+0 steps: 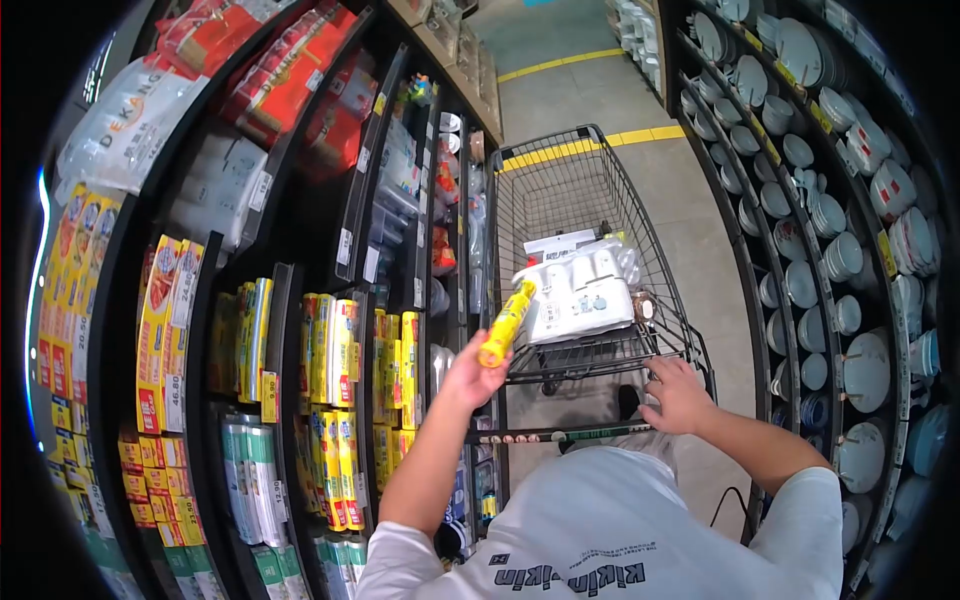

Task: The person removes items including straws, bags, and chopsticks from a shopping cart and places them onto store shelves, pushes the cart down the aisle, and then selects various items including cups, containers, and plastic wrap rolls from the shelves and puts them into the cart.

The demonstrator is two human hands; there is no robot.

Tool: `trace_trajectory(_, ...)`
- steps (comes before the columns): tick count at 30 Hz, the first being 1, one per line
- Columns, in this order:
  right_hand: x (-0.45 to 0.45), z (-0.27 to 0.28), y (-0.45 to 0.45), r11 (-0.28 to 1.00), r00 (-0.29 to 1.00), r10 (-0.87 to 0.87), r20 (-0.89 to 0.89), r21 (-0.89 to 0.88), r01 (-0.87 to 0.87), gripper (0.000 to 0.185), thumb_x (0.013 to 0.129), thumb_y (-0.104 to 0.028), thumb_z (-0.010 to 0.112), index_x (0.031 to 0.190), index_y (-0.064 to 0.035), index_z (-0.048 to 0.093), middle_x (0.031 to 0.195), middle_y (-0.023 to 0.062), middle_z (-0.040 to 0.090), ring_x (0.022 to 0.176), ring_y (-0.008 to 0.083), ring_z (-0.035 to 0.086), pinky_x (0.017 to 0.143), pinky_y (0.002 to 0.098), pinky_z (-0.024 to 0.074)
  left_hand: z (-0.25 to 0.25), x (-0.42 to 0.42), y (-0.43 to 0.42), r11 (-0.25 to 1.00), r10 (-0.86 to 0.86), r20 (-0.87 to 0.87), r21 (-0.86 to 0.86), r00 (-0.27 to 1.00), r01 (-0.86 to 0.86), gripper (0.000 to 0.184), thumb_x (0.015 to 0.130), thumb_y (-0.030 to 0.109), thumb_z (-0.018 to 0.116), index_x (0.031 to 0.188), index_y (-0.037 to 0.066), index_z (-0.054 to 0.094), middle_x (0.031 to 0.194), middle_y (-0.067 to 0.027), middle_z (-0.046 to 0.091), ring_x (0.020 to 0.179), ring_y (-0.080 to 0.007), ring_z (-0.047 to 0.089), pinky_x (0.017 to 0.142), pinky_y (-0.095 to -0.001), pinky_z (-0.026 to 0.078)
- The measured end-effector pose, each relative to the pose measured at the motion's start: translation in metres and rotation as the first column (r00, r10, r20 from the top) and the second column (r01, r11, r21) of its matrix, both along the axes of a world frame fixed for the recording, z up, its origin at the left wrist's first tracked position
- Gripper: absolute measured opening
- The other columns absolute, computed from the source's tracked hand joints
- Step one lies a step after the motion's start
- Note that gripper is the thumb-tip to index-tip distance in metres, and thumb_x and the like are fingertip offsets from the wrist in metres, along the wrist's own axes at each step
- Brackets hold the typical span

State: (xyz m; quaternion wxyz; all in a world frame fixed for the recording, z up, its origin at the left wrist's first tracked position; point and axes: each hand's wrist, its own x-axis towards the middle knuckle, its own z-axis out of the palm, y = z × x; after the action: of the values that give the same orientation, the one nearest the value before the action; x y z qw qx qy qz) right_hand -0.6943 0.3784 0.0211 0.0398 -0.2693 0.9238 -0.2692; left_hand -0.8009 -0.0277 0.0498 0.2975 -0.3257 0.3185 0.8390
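Note:
A yellow tube-shaped package (509,322) is held at its lower end by my left hand (474,372), its upper end over the near part of a black wire shopping cart (640,185). My right hand (677,394) is at the cart's near edge, fingers spread, holding nothing. Inside the cart lie a white plastic-wrapped pack (580,303), a flat white package behind it and a small brown-and-white item (645,308) to the right. The cart's handle (560,434) runs in front of my body.
Shelves on the left hold yellow boxes (160,330), yellow rolls (330,350) and red bags (285,75). Stacked bowls and plates (865,370) fill the right shelves. A yellow floor line (645,135) crosses the aisle beyond the cart.

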Motion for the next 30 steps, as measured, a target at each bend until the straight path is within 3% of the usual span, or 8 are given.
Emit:
trace_trajectory(5,-0.004,0.008,0.003,1.0,0.999,0.022,0.024,0.018,-0.022,0.042,0.08,-0.037,0.069,0.094,0.0029,0.07,0.136,0.024,0.053,0.133,0.0383,0.043,0.114,0.0514,0.0282,-0.088,-0.04,0.029,0.647,-0.107,0.104,-0.748,0.989,0.149,0.04,0.098,0.042,0.063,0.116,0.006,0.061,0.098,-0.0126,0.066,0.079,-0.0234,0.066,0.066,-0.0342,0.06)
trace_trajectory(8,-0.007,0.014,0.002,1.0,0.995,0.008,0.102,-0.005,-0.007,0.043,0.08,-0.036,0.069,0.096,0.0032,0.071,0.136,0.0244,0.052,0.134,0.0383,0.042,0.114,0.0515,0.0275,-0.132,-0.044,0.019,0.428,-0.192,0.07,-0.892,0.979,0.147,0.04,0.096,0.039,0.067,0.112,0.003,0.063,0.095,-0.0094,0.066,0.079,-0.0197,0.066,0.068,-0.0337,0.059)
trace_trajectory(9,-0.008,0.015,0.003,1.0,0.995,0.006,0.102,-0.017,-0.004,0.041,0.08,-0.035,0.07,0.096,0.0032,0.071,0.135,0.0254,0.052,0.134,0.0385,0.042,0.114,0.051,0.0273,-0.191,-0.046,-0.01,0.016,-0.348,0.108,-0.993,0.931,0.121,0.041,0.093,0.035,0.069,0.112,-0.001,0.064,0.096,-0.0142,0.069,0.085,-0.0251,0.068,0.077,-0.0381,0.058)
trace_trajectory(12,-0.012,0.011,0.003,0.999,0.997,0.023,0.075,-0.046,-0.02,0.039,0.08,-0.033,0.071,0.093,0.0032,0.071,0.135,0.0272,0.052,0.133,0.04,0.042,0.113,0.0518,0.0277,-0.147,-0.014,0.017,-0.453,-0.521,0.343,-0.887,0.781,0.088,0.038,0.09,0.029,0.069,0.112,-0.002,0.066,0.101,-0.0211,0.07,0.092,-0.0342,0.069,0.088,-0.0412,0.054)
trace_trajectory(13,-0.013,0.01,0.004,0.999,0.997,0.026,0.078,-0.046,-0.022,0.039,0.079,-0.033,0.071,0.092,0.0031,0.071,0.135,0.0279,0.052,0.133,0.0406,0.042,0.113,0.0523,0.028,-0.112,-0.01,0.033,-0.32,-0.57,0.344,-0.929,0.746,0.184,0.035,0.087,0.022,0.069,0.112,-0.002,0.067,0.108,-0.0251,0.068,0.102,-0.0408,0.065,0.097,-0.0432,0.05)
trace_trajectory(16,-0.012,0.009,-0.001,0.998,0.995,0.038,0.096,-0.043,-0.034,0.037,0.076,-0.031,0.073,0.091,0.0028,0.071,0.135,0.0294,0.052,0.132,0.042,0.042,0.111,0.0538,0.0286,-0.091,0.032,0.041,-0.202,-0.766,0.019,-0.956,0.642,-0.213,0.033,0.084,0.016,0.069,0.111,-0.002,0.068,0.11,-0.0228,0.069,0.107,-0.0393,0.064,0.099,-0.0428,0.049)
trace_trajectory(24,-0.002,0.001,-0.015,0.985,0.982,0.173,0.073,-0.015,-0.173,0.031,0.077,-0.023,0.069,0.095,0.0025,0.067,0.139,0.0343,0.043,0.131,0.0496,0.038,0.109,0.0587,0.0253,-0.057,0.125,0.069,-0.385,-0.64,0.004,-0.867,0.768,-0.316,0.035,0.084,0.013,0.067,0.117,0.001,0.067,0.134,-0.0206,0.059,0.128,-0.0396,0.053,0.109,-0.046,0.042)
trace_trajectory(30,0.006,-0.004,-0.022,0.977,0.974,0.204,0.097,0.045,-0.209,0.026,0.081,-0.02,0.065,0.093,0.0031,0.065,0.14,0.0345,0.04,0.132,0.0499,0.036,0.109,0.0582,0.0251,-0.029,0.166,0.062,-0.146,-0.578,-0.243,-0.908,0.779,-0.392,0.035,0.083,0.009,0.067,0.117,0.003,0.066,0.127,-0.0167,0.061,0.12,-0.0347,0.058,0.103,-0.0425,0.048)
